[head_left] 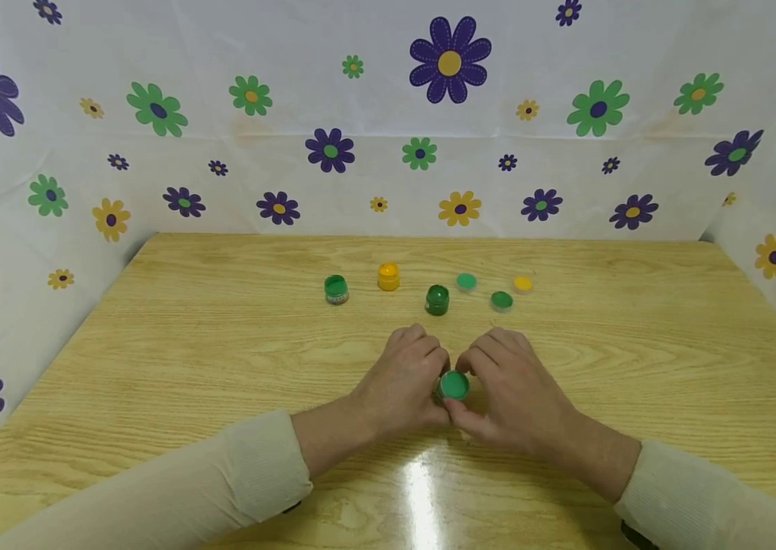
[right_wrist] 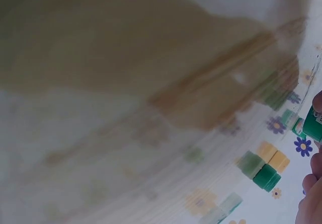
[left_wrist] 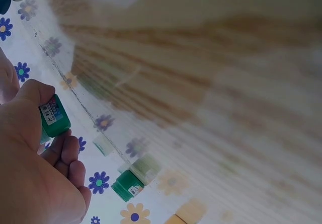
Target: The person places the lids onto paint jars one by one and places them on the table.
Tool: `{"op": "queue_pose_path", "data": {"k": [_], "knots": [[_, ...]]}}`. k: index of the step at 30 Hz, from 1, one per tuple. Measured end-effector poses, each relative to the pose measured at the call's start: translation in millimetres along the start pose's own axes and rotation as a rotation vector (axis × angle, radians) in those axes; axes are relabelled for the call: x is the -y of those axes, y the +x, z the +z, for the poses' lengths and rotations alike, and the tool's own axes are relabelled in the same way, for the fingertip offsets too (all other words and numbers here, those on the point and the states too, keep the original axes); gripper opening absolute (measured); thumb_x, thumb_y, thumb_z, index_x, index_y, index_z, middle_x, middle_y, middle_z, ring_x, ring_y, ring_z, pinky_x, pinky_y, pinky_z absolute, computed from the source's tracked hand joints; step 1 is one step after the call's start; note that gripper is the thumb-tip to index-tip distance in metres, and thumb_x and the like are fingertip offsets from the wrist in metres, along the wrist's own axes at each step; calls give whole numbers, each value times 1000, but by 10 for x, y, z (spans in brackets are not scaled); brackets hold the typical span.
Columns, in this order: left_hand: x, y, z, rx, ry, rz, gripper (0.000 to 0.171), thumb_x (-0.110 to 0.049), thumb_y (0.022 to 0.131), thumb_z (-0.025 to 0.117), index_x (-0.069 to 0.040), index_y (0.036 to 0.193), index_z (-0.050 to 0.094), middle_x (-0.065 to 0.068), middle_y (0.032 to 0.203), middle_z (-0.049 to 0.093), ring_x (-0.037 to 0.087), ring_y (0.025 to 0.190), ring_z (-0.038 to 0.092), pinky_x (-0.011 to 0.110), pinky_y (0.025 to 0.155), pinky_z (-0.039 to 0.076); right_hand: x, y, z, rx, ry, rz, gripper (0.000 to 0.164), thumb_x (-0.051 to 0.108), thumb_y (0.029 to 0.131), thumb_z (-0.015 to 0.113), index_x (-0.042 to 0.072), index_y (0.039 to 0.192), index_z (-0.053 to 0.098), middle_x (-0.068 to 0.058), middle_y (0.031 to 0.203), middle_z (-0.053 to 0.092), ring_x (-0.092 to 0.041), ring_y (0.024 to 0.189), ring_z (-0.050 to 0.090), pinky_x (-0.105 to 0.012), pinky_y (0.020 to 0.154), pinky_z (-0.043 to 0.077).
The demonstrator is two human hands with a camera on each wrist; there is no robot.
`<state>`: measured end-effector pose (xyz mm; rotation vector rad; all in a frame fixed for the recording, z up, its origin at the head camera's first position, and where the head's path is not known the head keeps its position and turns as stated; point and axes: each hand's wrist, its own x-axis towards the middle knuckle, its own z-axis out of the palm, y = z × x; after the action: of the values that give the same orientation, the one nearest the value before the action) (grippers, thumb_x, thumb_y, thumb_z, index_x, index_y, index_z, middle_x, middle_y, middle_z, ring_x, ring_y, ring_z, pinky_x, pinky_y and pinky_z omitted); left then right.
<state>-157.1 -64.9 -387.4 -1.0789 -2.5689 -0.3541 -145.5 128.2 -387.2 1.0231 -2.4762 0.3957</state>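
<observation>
Close to the front of the table, my left hand (head_left: 402, 378) grips a small green paint jar (left_wrist: 55, 116), its fingers and thumb round the side. The round top of the jar, a lid (head_left: 454, 385) with a pale rim and green middle, faces up in the head view. My right hand (head_left: 515, 389) pinches that lid between thumb and curled fingers. Both hands meet at the jar and hide much of its body. In the left wrist view the label shows on its side; the right wrist view catches only part of the jar (right_wrist: 313, 125) at the edge.
Beyond the hands stand an uncapped green jar (head_left: 336, 289), a yellow jar (head_left: 389, 277) and a dark green jar (head_left: 438, 300). Loose lids lie to their right: light green (head_left: 467, 282), darker green (head_left: 501, 301) and yellow (head_left: 522, 284). A flowered cloth (head_left: 374, 107) surrounds the wooden table (head_left: 223, 336).
</observation>
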Motion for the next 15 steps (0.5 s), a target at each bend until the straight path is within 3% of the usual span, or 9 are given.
{"op": "queue_pose_path", "data": {"k": [15], "knots": [[-2,-3,-11,-5,23,19,29,-35,68,83,-14,73,64,-6,74,59,13,77,47,29,80,41,-6,-8,10,-34,-57,-11,36,48,82,71,13,82,61,2,81,59,-18,82,50,-39,86,44]]}}
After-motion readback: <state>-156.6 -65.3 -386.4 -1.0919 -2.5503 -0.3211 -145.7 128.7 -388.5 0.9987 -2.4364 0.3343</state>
